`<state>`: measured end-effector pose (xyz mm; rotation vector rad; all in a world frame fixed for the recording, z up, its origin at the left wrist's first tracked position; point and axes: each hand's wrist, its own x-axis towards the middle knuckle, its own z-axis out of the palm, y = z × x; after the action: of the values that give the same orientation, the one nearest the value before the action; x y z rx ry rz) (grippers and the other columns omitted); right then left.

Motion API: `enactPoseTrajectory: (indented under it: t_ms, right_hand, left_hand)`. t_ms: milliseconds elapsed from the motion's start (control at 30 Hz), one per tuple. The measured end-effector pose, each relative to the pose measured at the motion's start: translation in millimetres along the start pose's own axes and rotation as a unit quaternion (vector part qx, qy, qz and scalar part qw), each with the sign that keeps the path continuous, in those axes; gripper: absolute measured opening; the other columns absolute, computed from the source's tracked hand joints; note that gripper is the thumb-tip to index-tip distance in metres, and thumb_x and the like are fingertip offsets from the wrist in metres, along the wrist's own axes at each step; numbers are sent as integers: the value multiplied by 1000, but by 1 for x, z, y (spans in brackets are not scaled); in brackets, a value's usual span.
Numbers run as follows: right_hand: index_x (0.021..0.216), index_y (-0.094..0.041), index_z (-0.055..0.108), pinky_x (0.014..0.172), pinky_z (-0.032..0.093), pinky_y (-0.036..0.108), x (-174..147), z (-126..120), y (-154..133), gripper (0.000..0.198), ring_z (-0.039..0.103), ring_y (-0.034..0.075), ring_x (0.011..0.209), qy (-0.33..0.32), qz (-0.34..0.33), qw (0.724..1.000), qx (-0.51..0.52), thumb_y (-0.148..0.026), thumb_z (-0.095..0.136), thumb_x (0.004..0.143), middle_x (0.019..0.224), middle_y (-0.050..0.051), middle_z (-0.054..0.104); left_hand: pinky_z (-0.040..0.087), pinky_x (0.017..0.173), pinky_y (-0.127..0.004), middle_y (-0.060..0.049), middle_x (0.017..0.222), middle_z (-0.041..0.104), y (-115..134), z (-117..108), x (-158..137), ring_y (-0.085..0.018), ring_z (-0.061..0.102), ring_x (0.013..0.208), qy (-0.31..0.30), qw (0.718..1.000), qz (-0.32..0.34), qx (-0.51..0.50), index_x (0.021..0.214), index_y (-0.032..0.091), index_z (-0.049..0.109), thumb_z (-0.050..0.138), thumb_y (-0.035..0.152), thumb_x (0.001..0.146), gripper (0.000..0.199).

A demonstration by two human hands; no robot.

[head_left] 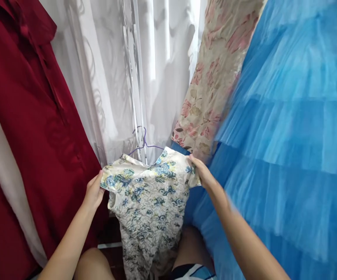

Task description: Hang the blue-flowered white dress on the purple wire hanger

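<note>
A white dress with blue and yellow flowers hangs in front of me on a thin purple hanger, its neckline up and its lower part down between my knees. My left hand is closed on the sleeve edge at the left shoulder. At the opposite shoulder, my right hand pinches the other short sleeve. The hanger's hook shows above the neckline, near a pale upright pole; whether it hangs from anything I cannot tell.
To the left hangs a dark red garment with a bow. On the right are a beige dress with pink flowers and a tiered blue tulle dress, close to my right arm. White curtains cover the back.
</note>
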<state>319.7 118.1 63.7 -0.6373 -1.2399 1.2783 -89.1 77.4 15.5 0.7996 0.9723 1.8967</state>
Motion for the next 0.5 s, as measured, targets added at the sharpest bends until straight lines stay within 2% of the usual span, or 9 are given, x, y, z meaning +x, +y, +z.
enactPoseTrajectory:
  t_ms: [67,100,200,267,367,400,433,467,500]
  right_hand:
    - [86,-18,70,55,50,29,-5,4,-11,39,64,20,61,9,4,999,-33,-54,74,72,71,4,71]
    - [82,-17,70,53,49,29,-9,9,-15,36,62,20,57,27,0,999,-40,-51,76,72,68,4,70]
    - [81,-18,69,56,51,33,-26,30,-26,35,65,24,61,124,-49,991,-27,-53,69,77,71,6,71]
    - [88,-19,69,59,52,34,-50,51,-29,35,66,26,69,190,-94,977,-13,-53,65,81,78,7,72]
    - [98,-22,68,62,52,30,-106,88,-27,30,65,24,77,251,-129,959,-23,-49,64,84,87,5,71]
    - [98,-24,68,63,52,30,-126,101,-27,30,65,23,77,240,-122,962,-42,-50,62,85,88,5,71]
    - [95,-25,68,63,51,30,-146,113,-26,30,63,23,76,199,-104,972,-63,-53,60,86,86,5,70]
    - [90,-26,68,60,50,31,-163,124,-25,31,62,23,72,123,-87,985,-81,-56,59,85,83,5,68]
    - [91,-28,68,63,50,33,-177,133,-25,35,62,24,73,22,-69,994,-87,-61,60,83,84,5,68]
  left_hand:
    - [56,83,-30,-10,109,71,18,11,-11,-21,67,97,-1,999,35,-23,103,15,69,70,26,81,25]
    - [54,91,-33,-10,118,68,27,16,-16,-23,64,108,-24,998,58,-18,111,17,66,68,26,82,30]
    - [42,108,-45,-11,145,48,52,31,-32,-29,45,134,-91,974,179,103,140,27,44,70,28,80,66]
    - [29,115,-50,-12,157,28,62,41,-41,-32,29,143,-91,913,299,265,151,32,25,76,30,74,92]
    - [11,120,-55,-11,162,10,60,58,-48,-35,9,148,-100,765,430,469,154,30,18,81,31,68,106]
    - [7,119,-57,-12,162,9,56,63,-49,-37,7,148,-122,730,448,502,154,28,17,81,32,68,107]
    - [5,119,-59,-14,161,12,50,67,-49,-38,7,148,-145,711,455,517,155,26,15,80,34,68,108]
    - [6,118,-60,-16,159,17,44,70,-50,-39,12,147,-161,710,450,517,155,24,16,79,35,69,107]
    - [12,118,-60,-17,156,25,36,72,-50,-39,20,145,-168,723,437,508,154,22,19,78,37,72,101]
